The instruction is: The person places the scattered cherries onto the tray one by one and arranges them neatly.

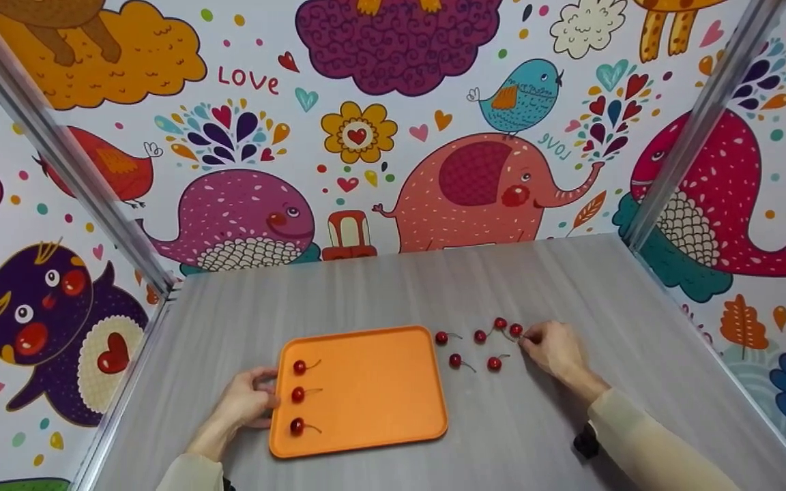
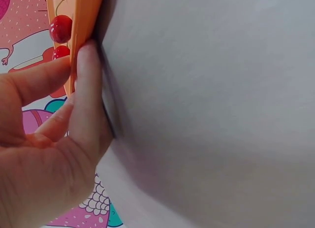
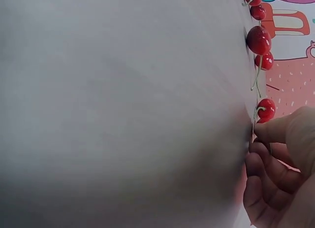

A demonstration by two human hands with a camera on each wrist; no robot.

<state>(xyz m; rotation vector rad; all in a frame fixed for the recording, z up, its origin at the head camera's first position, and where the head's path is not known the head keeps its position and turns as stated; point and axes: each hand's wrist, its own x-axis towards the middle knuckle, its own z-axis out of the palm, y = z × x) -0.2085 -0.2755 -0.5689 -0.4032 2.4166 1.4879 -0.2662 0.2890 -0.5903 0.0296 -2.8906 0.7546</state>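
Observation:
An orange tray [image 1: 372, 447] lies on the table, with three red cherries in a column along its left side, the middle one [image 1: 298, 394] among them. My left hand [image 1: 246, 399] holds the tray's left edge; in the left wrist view its fingers [image 2: 89, 65] are against the rim. To the right of the tray, my right hand [image 1: 557, 348] pinches the stem of a cherry [image 1: 516, 330] with thumb and fingertips, low at the tabletop. The right wrist view shows that cherry [image 3: 266, 109] just beyond the fingertips. Whether it touches the table is hard to tell.
Several other stemmed cherries lie loose between the tray and my right hand, including one near the tray [image 1: 441, 337] and one in front [image 1: 494, 363]. The grey table [image 1: 338, 296] ends at a wall [image 1: 420, 102] printed with cartoon animals, with metal posts [image 1: 693, 129] at the corners.

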